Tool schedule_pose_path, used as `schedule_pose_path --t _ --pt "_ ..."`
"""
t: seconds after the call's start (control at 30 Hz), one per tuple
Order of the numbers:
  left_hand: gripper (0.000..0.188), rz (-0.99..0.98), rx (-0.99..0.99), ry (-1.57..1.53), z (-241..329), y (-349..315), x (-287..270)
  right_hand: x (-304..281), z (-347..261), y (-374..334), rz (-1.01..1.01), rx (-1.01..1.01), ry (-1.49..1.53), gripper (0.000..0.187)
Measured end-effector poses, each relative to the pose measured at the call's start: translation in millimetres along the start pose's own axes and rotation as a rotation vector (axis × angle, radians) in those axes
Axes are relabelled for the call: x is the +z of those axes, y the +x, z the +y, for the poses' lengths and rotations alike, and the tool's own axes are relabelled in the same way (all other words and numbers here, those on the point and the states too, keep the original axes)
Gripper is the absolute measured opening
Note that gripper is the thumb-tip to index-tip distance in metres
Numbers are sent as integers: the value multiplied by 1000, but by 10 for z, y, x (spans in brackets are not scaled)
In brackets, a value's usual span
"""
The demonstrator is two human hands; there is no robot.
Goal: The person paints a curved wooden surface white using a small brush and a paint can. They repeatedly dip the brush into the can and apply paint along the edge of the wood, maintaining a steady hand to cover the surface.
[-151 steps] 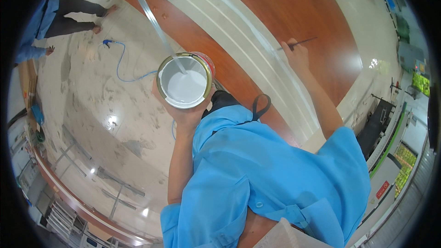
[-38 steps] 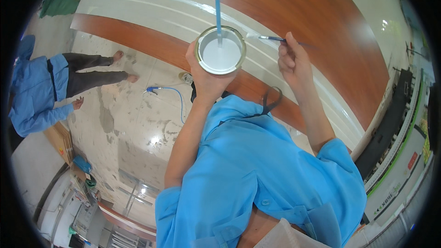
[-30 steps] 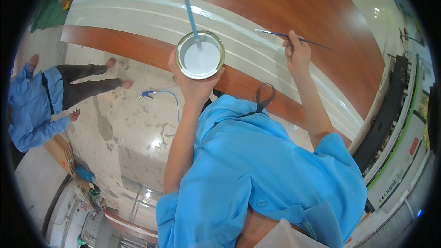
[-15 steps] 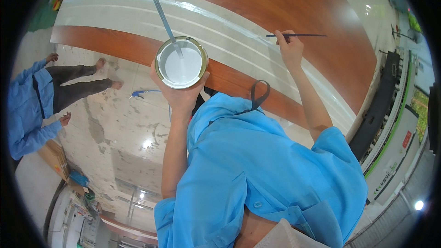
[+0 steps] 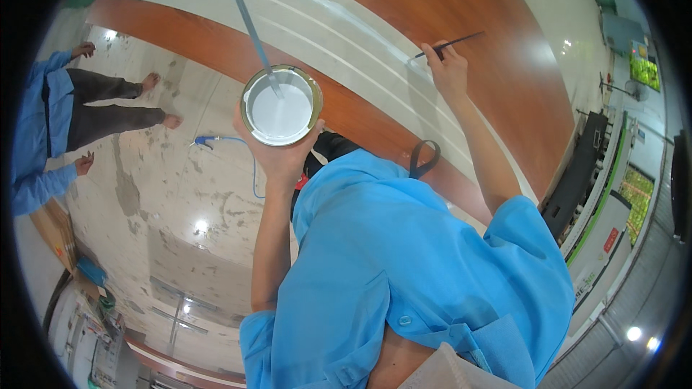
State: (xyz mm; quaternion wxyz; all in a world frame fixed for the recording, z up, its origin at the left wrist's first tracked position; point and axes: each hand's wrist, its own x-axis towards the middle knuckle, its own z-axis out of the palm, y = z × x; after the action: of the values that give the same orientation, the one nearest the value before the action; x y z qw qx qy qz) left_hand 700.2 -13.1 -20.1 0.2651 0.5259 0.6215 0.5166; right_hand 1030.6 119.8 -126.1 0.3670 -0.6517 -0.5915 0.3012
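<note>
The brush (image 5: 450, 43) is thin and dark, its long axis running from the right hand (image 5: 448, 72) up and to the right across the glossy reddish-brown panel (image 5: 497, 50). The right hand pinches its lower end, beside the panel's white grooved band (image 5: 346, 36). The left hand (image 5: 277, 155) cups a round metal can (image 5: 281, 104) of white paint from below, with a pale stick (image 5: 249, 25) standing in it. Farther left, a person in blue (image 5: 43, 137) stands on the shiny mottled floor (image 5: 180, 202).
</note>
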Motion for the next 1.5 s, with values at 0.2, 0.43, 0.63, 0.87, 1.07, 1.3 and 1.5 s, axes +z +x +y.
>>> schedule_pose_path --t 0.2,0.43,0.63,0.87,1.07,1.3,1.5 --pt "121 20 31 106 120 17 20 -72 -81 367 -12 -90 -37 31" --pt "118 90 39 48 541 22 41 -283 -488 835 -45 -175 -18 32" --pt "125 119 24 163 890 183 -20 -245 -987 1297 -1 -301 -1 32" --pt "117 160 91 136 1243 189 339 -601 -809 1437 14 -218 173 32" --pt "122 97 58 137 846 130 190 -538 -193 873 101 -132 106 35" --pt "122 31 73 57 357 53 57 -341 364 110 93 81 149 29" --pt "119 -91 71 111 -78 34 -96 -141 655 -447 138 162 75 28"
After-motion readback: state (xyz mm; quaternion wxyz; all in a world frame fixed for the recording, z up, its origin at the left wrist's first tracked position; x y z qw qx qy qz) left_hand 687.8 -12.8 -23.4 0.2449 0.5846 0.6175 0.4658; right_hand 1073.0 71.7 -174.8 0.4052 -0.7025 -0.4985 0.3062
